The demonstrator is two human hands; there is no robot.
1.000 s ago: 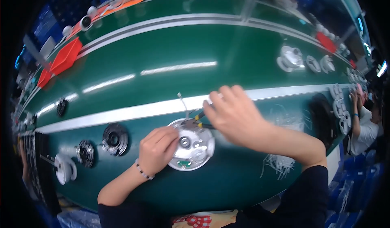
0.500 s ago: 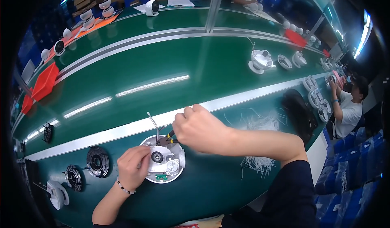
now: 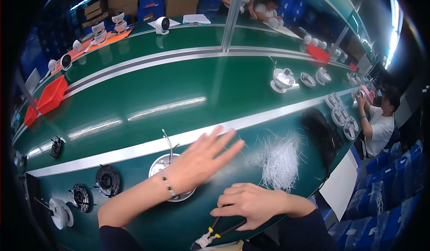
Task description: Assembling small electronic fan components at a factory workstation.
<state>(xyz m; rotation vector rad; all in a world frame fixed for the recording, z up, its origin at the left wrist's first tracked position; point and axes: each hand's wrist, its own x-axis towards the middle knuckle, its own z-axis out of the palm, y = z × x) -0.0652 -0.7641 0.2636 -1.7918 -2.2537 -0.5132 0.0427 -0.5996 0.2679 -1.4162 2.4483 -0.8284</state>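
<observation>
My left hand [image 3: 199, 163] is open, fingers spread to the right, above a round white housing [image 3: 159, 165] on the near green bench. The hand and wrist hide most of the housing; thin cables [image 3: 170, 144] rise from its far side. Lower right, my right hand [image 3: 251, 204] is closed around the dark handles of a pair of cutting pliers [image 3: 207, 238]. Their metal jaws point down-left by the bench's near edge, with yellow marks below the handles. A pile of thin clear-white strips [image 3: 281, 161] lies beyond my right hand.
Two black round parts [image 3: 108, 180] and a white housing [image 3: 60, 214] lie at left. A black bag-like object [image 3: 321, 132] and white parts [image 3: 342, 116] are at right, near a seated person [image 3: 380, 121]. Behind a metal strip [image 3: 112, 149] runs another green surface [image 3: 179, 85].
My right hand has brought the pliers from the housing down to the near edge. My left hand has let go of the housing and reached right across it, fingers spread.
</observation>
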